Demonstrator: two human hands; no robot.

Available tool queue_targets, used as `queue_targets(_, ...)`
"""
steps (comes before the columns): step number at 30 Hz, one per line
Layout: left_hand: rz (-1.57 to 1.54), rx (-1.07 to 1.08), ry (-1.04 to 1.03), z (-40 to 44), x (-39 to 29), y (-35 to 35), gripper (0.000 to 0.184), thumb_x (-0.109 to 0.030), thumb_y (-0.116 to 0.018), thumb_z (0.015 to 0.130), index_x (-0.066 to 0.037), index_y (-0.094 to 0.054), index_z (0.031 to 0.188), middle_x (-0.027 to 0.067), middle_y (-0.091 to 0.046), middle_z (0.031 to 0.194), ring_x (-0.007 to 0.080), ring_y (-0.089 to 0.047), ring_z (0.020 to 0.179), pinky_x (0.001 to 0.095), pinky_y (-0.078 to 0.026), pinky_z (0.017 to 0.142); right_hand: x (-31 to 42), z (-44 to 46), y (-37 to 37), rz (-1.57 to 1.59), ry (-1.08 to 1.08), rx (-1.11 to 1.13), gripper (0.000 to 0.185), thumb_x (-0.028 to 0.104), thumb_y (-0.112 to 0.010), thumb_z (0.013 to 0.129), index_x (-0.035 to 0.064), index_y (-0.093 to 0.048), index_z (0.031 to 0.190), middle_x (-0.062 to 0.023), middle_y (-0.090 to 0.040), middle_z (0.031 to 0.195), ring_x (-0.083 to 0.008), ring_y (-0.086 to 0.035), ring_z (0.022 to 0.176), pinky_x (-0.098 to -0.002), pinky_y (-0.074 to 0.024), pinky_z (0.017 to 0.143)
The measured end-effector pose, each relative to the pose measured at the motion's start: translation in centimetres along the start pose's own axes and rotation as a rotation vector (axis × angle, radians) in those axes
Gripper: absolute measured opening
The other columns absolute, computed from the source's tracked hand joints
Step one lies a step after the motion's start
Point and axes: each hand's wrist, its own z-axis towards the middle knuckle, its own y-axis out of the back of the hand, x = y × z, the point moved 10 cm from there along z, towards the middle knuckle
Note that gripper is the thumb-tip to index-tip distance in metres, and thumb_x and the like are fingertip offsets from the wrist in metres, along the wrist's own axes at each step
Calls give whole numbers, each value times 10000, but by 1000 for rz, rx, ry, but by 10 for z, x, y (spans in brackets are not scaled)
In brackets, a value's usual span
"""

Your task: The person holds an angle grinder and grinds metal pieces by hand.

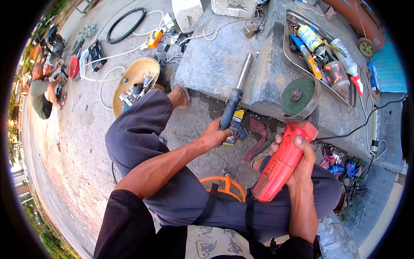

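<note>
My left hand [214,133] is closed round the lower end of a dark cylinder with a shiny metal rod [235,98], which looks like a shock absorber. Its rod points up and away, over the concrete step. In my right hand [303,162] is a red angle grinder [280,163], gripped round its body. The grinder's green disc [296,96] faces up beside the step, apart from the rod. A guard partly surrounds the disc, and a black cord [345,135] runs off to the right. Below my left hand lies a yellow packet [237,123].
A metal tray [286,41] of cans and tools rests on the concrete step [207,64]. To the left stands a yellowish basin [146,64] with metal parts. A black tyre [126,26] and white hose lie beyond. Another person [43,90] squats far left.
</note>
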Motion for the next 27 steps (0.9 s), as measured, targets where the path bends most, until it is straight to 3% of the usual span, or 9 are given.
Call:
queue_targets(24,14,6,-7,3,5,1,412,-191,-717,855,31,-592,1179,51,-601,859,143,-560,750,323,-468,661,-9,2,7,-68,-35,-28,480,320,-715,827,20,-583,1178,-126,-683,976,-252,-704,835,-394,-601,730)
queue_targets(27,5,-12,-19,3,4,2,367,-213,-729,842,15,-572,1083,73,-604,809,170,-580,711,357,-477,637,-9,2,6,-56,-39,-31,474,321,-716,829,20,-587,1173,-124,-683,971,-252,-704,825,-391,-598,734)
